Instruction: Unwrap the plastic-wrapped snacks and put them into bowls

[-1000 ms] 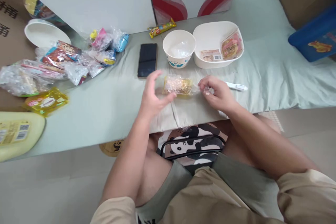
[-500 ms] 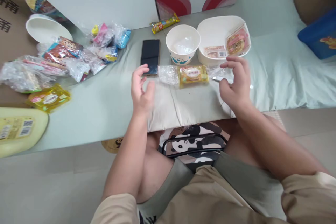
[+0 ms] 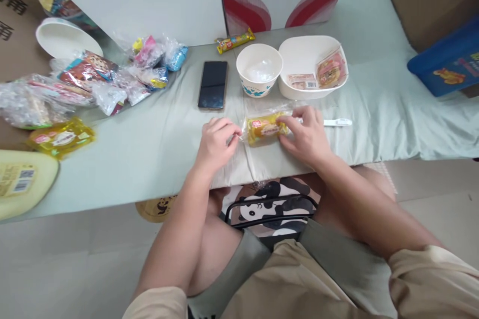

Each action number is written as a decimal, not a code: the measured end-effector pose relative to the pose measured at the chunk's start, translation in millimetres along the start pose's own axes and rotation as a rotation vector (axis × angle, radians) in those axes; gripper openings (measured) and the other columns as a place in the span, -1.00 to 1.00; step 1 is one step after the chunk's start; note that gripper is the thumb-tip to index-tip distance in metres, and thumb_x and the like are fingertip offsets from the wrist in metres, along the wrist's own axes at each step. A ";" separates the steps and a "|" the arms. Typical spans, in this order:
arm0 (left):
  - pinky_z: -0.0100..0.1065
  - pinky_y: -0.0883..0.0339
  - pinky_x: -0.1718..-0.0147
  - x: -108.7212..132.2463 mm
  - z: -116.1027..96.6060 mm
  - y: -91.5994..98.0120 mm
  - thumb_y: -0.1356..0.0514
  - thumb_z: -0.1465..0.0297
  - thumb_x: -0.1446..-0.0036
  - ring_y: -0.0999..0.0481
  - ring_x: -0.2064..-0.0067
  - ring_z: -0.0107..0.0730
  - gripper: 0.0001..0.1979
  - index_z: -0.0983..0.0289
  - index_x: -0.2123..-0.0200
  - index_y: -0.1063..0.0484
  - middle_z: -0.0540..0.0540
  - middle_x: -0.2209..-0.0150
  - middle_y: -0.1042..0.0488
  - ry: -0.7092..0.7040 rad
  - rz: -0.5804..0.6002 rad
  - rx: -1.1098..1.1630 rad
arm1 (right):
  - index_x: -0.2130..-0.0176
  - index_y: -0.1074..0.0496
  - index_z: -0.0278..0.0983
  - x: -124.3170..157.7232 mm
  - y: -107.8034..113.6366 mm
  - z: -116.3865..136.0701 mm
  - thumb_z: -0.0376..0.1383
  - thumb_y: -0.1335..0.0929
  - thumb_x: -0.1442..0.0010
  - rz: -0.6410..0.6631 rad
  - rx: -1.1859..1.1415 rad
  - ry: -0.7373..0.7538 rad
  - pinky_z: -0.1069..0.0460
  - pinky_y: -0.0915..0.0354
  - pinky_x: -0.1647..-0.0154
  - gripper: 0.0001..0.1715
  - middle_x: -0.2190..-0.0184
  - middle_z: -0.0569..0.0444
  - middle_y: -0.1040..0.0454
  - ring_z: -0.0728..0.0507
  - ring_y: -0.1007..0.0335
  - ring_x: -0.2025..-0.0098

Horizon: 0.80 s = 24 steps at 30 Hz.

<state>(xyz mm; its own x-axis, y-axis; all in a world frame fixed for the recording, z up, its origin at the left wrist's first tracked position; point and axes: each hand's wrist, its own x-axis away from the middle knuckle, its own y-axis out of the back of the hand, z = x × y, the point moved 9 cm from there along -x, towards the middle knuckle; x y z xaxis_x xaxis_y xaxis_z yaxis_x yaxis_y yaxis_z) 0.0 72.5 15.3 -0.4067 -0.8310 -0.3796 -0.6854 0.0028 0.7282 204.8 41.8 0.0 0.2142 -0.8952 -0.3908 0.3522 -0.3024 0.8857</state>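
Observation:
A yellow snack packet in a clear plastic wrapper lies on the pale green cloth in front of me. My left hand pinches the left end of the clear wrapper between thumb and fingers. On the other side, my right hand has its thumb and fingers closed on the right end of the packet. Partly under that hand is a slim white-handled tool, its other end hidden. A white paper cup with a blue leaf pattern stands just beyond the packet.
Beside the cup is a white tub holding wrapped snacks. A black phone lies left of the cup, a yellow stick packet behind. Wrapped snacks pile up at left near a yellow bottle. Boxes stand at the back.
Both hands have come down onto the packet, the left closing on the wrapper's end and the right on the packet. The packet now lies slightly nearer me.

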 end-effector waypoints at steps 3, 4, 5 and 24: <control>-0.13 -0.25 0.14 4.9 -5.4 5.6 -0.17 0.63 -0.02 -0.48 0.21 -0.18 -0.78 0.19 0.53 -0.38 0.03 0.45 -0.48 -0.034 -0.075 -0.125 | 0.12 -0.45 -0.16 2.0 2.5 18.8 -0.34 -0.38 -0.17 0.018 -0.036 0.119 -0.30 -0.18 -0.22 -0.77 -0.19 -0.10 -0.45 -0.42 -0.27 -0.26; -0.15 -0.24 0.17 5.9 -5.0 7.1 -0.16 0.63 -0.01 -0.47 0.25 -0.21 -0.78 0.19 0.54 -0.35 0.03 0.46 -0.46 -0.024 -0.094 -0.134 | 0.10 -0.43 -0.15 3.0 2.1 23.8 -0.35 -0.37 -0.20 0.034 -0.055 0.152 -0.28 -0.17 -0.23 -0.76 -0.16 -0.06 -0.49 -0.38 -0.30 -0.25; -0.18 -0.24 0.21 6.9 -2.9 8.8 -0.15 0.62 -0.01 -0.45 0.29 -0.25 -0.79 0.19 0.52 -0.36 0.02 0.46 -0.44 0.000 -0.108 -0.125 | 0.06 -0.42 -0.14 4.0 2.3 26.7 -0.37 -0.35 -0.22 0.038 -0.062 0.166 -0.24 -0.19 -0.20 -0.73 -0.09 -0.03 -0.54 -0.33 -0.36 -0.18; -0.38 -0.26 0.47 39.4 8.0 -54.7 -0.49 -0.03 0.15 -0.50 0.33 -0.34 -0.32 0.29 0.07 -0.51 0.16 0.19 -0.54 0.846 0.541 0.886 | 0.24 -0.34 -0.15 14.4 16.4 48.3 -0.39 -0.24 -0.43 -0.298 -0.057 0.312 -0.05 -0.20 0.02 -0.80 0.05 0.15 -0.65 -0.06 -0.54 -0.06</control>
<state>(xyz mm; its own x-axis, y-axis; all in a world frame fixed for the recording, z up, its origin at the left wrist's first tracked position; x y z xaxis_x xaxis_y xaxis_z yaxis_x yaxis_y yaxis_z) 16.7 44.0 -44.1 -0.4741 -0.6963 0.5389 -0.8467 0.5285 -0.0620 169.6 8.1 21.0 0.3580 -0.6270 -0.6918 0.4883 -0.5059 0.7111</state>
